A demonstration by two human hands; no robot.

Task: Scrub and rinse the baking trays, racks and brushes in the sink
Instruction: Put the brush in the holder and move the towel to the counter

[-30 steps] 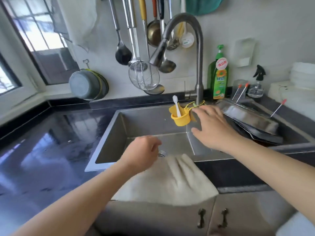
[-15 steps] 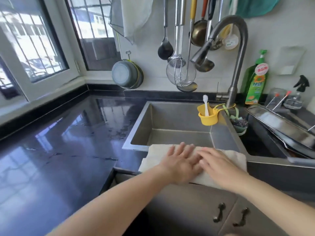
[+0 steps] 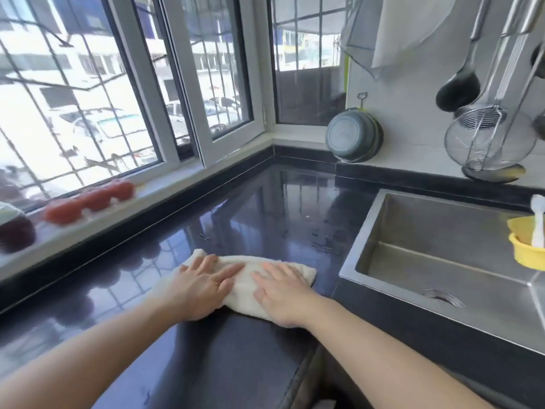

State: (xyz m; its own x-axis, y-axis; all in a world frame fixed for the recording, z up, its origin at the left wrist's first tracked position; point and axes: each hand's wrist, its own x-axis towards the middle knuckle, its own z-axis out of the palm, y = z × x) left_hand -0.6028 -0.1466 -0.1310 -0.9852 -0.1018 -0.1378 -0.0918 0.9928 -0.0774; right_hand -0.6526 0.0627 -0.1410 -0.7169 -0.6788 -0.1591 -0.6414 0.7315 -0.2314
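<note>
Head view: yellow holder (image 3: 528, 249) cut off.

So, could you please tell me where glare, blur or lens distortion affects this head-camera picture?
Head view: the windows are overexposed and the window bars bow from wide-angle distortion; the black countertop mirrors the window grid as glare; the red objects on the sill are smeared by blur; both hands, left and right, on the cloth look fairly sharp.
</note>
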